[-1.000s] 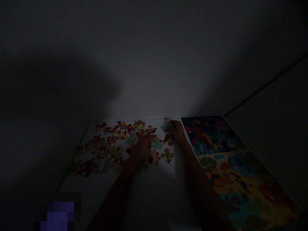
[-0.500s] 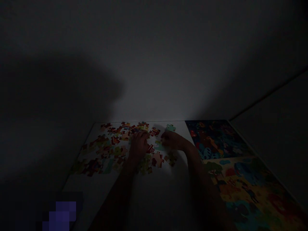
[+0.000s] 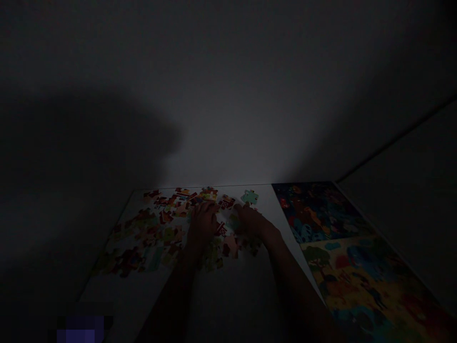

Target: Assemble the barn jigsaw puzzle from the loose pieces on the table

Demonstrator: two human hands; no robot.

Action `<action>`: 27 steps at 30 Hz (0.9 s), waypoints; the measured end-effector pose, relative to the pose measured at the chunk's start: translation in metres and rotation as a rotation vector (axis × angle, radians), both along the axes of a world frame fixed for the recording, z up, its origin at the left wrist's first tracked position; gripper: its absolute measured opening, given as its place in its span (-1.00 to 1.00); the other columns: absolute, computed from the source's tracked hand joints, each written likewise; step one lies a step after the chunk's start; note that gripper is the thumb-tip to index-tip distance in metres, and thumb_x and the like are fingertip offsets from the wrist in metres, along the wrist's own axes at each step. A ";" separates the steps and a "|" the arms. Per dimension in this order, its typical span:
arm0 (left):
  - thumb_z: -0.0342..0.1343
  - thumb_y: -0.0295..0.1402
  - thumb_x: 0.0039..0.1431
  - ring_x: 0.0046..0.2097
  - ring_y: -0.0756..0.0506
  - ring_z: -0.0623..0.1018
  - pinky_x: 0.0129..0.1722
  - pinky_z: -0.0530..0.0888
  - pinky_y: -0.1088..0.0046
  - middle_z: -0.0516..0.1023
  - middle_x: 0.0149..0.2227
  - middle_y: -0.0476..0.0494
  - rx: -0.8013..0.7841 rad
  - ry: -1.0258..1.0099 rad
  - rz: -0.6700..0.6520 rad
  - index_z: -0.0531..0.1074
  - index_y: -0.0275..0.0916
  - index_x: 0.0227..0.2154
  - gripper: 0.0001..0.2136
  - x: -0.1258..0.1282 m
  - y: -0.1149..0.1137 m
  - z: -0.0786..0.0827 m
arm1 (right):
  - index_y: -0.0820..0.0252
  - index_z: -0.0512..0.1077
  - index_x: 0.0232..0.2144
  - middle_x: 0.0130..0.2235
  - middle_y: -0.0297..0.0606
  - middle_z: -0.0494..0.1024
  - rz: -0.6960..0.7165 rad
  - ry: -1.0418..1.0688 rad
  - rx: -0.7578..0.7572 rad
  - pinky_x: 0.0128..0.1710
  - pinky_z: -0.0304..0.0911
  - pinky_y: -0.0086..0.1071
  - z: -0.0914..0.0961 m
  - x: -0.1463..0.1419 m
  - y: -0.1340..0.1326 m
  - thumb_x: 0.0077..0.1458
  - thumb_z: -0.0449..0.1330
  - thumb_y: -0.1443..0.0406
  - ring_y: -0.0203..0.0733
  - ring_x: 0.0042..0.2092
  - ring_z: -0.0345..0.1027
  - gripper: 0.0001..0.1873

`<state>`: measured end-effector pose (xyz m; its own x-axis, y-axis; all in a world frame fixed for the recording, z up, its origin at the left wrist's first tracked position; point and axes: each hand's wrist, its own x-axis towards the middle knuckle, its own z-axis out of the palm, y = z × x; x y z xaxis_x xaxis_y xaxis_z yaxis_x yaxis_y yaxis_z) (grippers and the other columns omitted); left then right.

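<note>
Loose jigsaw puzzle pieces [image 3: 169, 233] lie on a white tabletop in dim light. My left hand [image 3: 203, 221] rests palm down among them, its fingers lying over the pieces. My right hand [image 3: 248, 219] is just to the right, fingers bent together and fingertips beside a red barn piece [image 3: 226, 202]. Whether anything is pinched there is too dark to tell. Between the hands lie a second red piece with a white cross [image 3: 221, 229] and a partly covered green piece [image 3: 233, 220]. A mint-green piece [image 3: 250, 196] lies beyond my right hand.
Two colourful pictures lie along the right side: a dark blue one [image 3: 317, 209] at the back and a yellow animal scene [image 3: 357, 281] nearer. A pale wall [image 3: 221, 119] rises behind the table's far edge. A pink piece [image 3: 230, 245] lies nearer than the hands.
The view has shifted slightly. My right hand has moved a little left, closer to the red barn piece, and covers more of the green piece. My left hand stays about in place.
</note>
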<state>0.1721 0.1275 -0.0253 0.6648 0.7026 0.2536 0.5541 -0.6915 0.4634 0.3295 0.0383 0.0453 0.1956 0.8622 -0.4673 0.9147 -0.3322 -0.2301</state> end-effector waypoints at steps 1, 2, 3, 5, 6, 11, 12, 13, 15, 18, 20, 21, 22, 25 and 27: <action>-0.07 -0.54 0.14 0.09 -0.24 0.40 0.15 0.32 0.09 0.49 0.05 -0.21 0.001 0.007 -0.001 0.52 -0.18 -0.08 -0.63 0.000 0.000 0.000 | 0.27 0.17 0.17 0.01 0.14 0.47 -0.013 0.020 -0.002 -0.16 0.29 -0.25 -0.001 0.003 0.000 -0.05 0.34 0.33 0.11 0.01 0.42 -0.25; -0.07 -0.53 0.14 0.09 -0.24 0.40 0.14 0.32 0.09 0.49 0.05 -0.22 0.001 0.014 -0.002 0.52 -0.18 -0.08 -0.64 0.000 0.001 -0.001 | 0.27 0.17 0.16 0.00 0.12 0.48 -0.025 0.050 0.000 -0.19 0.28 -0.28 -0.003 0.005 -0.001 -0.07 0.35 0.32 0.09 -0.01 0.43 -0.24; -0.07 -0.53 0.15 0.09 -0.25 0.40 0.14 0.32 0.09 0.49 0.05 -0.22 0.000 0.020 -0.003 0.52 -0.19 -0.08 -0.64 0.000 0.001 -0.001 | 0.28 0.19 0.14 -0.03 0.09 0.49 -0.042 0.088 0.005 -0.22 0.27 -0.31 -0.004 0.009 -0.001 -0.09 0.35 0.33 0.06 -0.04 0.44 -0.26; -0.07 -0.52 0.16 0.09 -0.25 0.40 0.15 0.31 0.10 0.49 0.06 -0.22 0.003 0.025 -0.005 0.53 -0.20 -0.09 -0.65 0.000 0.002 -0.002 | 0.29 0.26 0.06 -0.07 0.02 0.52 -0.078 0.171 0.045 -0.27 0.24 -0.37 -0.008 0.016 -0.001 -0.07 0.32 0.36 -0.03 -0.10 0.44 -0.38; -0.07 -0.52 0.16 0.10 -0.25 0.40 0.15 0.31 0.10 0.49 0.06 -0.22 0.005 0.025 -0.004 0.53 -0.20 -0.10 -0.66 0.000 0.003 -0.002 | 0.29 0.31 -0.01 -0.09 -0.02 0.52 -0.091 0.204 0.078 -0.28 0.23 -0.39 -0.010 0.019 0.000 -0.05 0.30 0.38 -0.08 -0.13 0.43 -0.48; -0.07 -0.51 0.16 0.09 -0.24 0.41 0.14 0.31 0.11 0.50 0.05 -0.21 0.008 0.015 -0.004 0.53 -0.19 -0.12 -0.67 0.002 0.002 -0.001 | 0.23 0.38 -0.28 -0.28 -0.24 0.53 -0.146 0.460 0.173 -0.40 0.19 -0.45 -0.021 0.044 -0.003 -0.04 0.27 0.35 -0.26 -0.34 0.36 -0.78; -0.08 -0.50 0.16 0.09 -0.24 0.41 0.14 0.30 0.11 0.50 0.05 -0.21 0.010 0.010 -0.002 0.53 -0.19 -0.12 -0.67 0.002 0.002 -0.001 | 0.21 0.37 -0.29 -0.34 -0.28 0.53 -0.191 0.569 0.174 -0.44 0.19 -0.46 -0.024 0.051 -0.004 0.00 0.25 0.30 -0.29 -0.41 0.34 -0.80; -0.08 -0.50 0.17 0.10 -0.24 0.41 0.15 0.30 0.11 0.49 0.05 -0.21 0.013 0.005 0.000 0.52 -0.20 -0.12 -0.67 0.002 0.002 -0.002 | 0.20 0.37 -0.29 -0.39 -0.31 0.52 -0.249 0.671 0.196 -0.47 0.19 -0.46 -0.027 0.058 -0.006 0.03 0.22 0.25 -0.31 -0.46 0.33 -0.81; -0.09 -0.49 0.17 0.10 -0.24 0.41 0.16 0.29 0.10 0.49 0.05 -0.21 0.018 -0.001 0.003 0.52 -0.21 -0.11 -0.67 0.001 0.002 -0.004 | 0.20 0.37 -0.31 -0.46 -0.34 0.51 -0.402 0.783 0.354 -0.51 0.20 -0.46 -0.036 0.075 -0.008 0.04 0.19 0.16 -0.30 -0.51 0.33 -0.76; -0.09 -0.48 0.17 0.09 -0.23 0.41 0.15 0.30 0.11 0.49 0.05 -0.21 0.021 -0.008 -0.003 0.52 -0.21 -0.12 -0.68 0.002 0.004 -0.007 | 0.19 0.36 -0.34 -0.50 -0.36 0.50 -0.689 0.745 0.714 -0.51 0.21 -0.46 -0.051 0.096 -0.010 -0.08 0.24 0.10 -0.27 -0.48 0.36 -0.68; -0.09 -0.48 0.18 0.09 -0.23 0.42 0.16 0.30 0.10 0.50 0.04 -0.21 0.024 -0.018 -0.008 0.52 -0.21 -0.14 -0.68 0.002 0.004 -0.009 | 0.17 0.33 -0.28 -0.51 -0.38 0.51 -0.831 0.753 0.822 -0.50 0.22 -0.45 -0.060 0.103 -0.009 -0.16 0.27 0.09 -0.26 -0.49 0.37 -0.60; -0.09 -0.48 0.18 0.09 -0.23 0.42 0.16 0.29 0.09 0.50 0.04 -0.22 0.027 -0.022 -0.009 0.52 -0.21 -0.14 -0.68 0.002 0.005 -0.009 | 0.15 0.31 -0.25 -0.51 -0.39 0.51 -0.865 0.770 0.832 -0.50 0.23 -0.44 -0.063 0.104 -0.008 -0.19 0.28 0.10 -0.25 -0.50 0.38 -0.56; -0.09 -0.48 0.18 0.09 -0.24 0.42 0.16 0.29 0.08 0.50 0.04 -0.22 0.030 -0.024 -0.008 0.52 -0.22 -0.13 -0.69 0.002 0.005 -0.009 | 0.15 0.30 -0.24 -0.50 -0.40 0.51 -0.875 0.784 0.829 -0.50 0.23 -0.43 -0.066 0.104 -0.008 -0.21 0.28 0.11 -0.25 -0.50 0.38 -0.54; -0.08 -0.47 0.19 0.09 -0.24 0.42 0.14 0.31 0.08 0.50 0.05 -0.21 0.039 -0.031 -0.006 0.52 -0.21 -0.13 -0.69 0.002 0.004 -0.008 | 0.13 0.29 -0.22 -0.47 -0.40 0.52 -0.835 0.744 0.791 -0.50 0.22 -0.42 -0.070 0.099 -0.005 -0.19 0.26 0.14 -0.26 -0.52 0.36 -0.56; -0.08 -0.47 0.19 0.08 -0.23 0.43 0.13 0.32 0.11 0.50 0.04 -0.20 0.046 -0.039 -0.005 0.52 -0.20 -0.13 -0.69 0.002 0.004 -0.007 | 0.13 0.30 -0.20 -0.43 -0.37 0.52 -0.787 0.626 0.768 -0.49 0.22 -0.41 -0.073 0.094 -0.003 -0.12 0.22 0.15 -0.26 -0.50 0.36 -0.60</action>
